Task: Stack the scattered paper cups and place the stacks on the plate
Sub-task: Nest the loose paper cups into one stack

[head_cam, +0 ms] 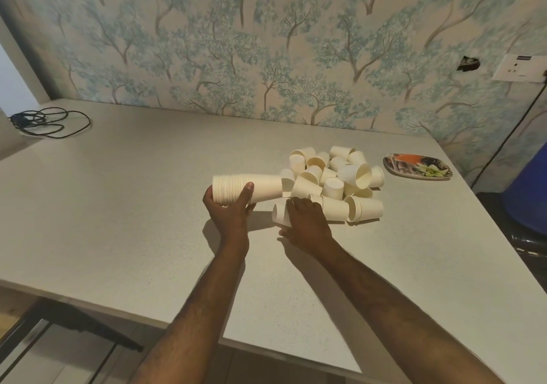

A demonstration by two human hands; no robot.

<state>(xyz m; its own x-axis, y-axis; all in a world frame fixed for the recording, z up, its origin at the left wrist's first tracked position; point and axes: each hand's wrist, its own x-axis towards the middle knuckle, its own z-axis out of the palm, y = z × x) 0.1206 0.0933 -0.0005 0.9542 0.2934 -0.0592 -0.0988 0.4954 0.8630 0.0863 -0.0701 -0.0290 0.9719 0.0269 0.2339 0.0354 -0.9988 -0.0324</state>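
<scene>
Two bare hands are seen over a pale speckled bench (118, 206). One long stack of nested cups (247, 187) is held on its side by the left hand (229, 210), whose fingers are wrapped under the rim end and whose thumb is pressed over the top; the closed base of the stack points right, toward the heap. One loose cup (279, 213) is covered by the right hand (306, 223), which lies palm down with fingers curled over it; whether the cup is truly gripped or only touched cannot be told.

Roughly twenty cream paper cups are piled in one heap (334, 179) just beyond the right hand, most lying on their sides, a few upside down, and some already nested in twos or threes; an exact count cannot be made, since many are hidden behind others. The cups are plain, unprinted and slightly tapered, with rolled rims.

One plate (417, 166), printed with orange and a pale flower, is set near the heap on its right, apart from it, and nothing is seen on it. One coil of black cable (50, 123) lies at the far left corner of the bench. One white socket panel (519, 68) is fixed to the tree-patterned wall (266, 43).
</scene>
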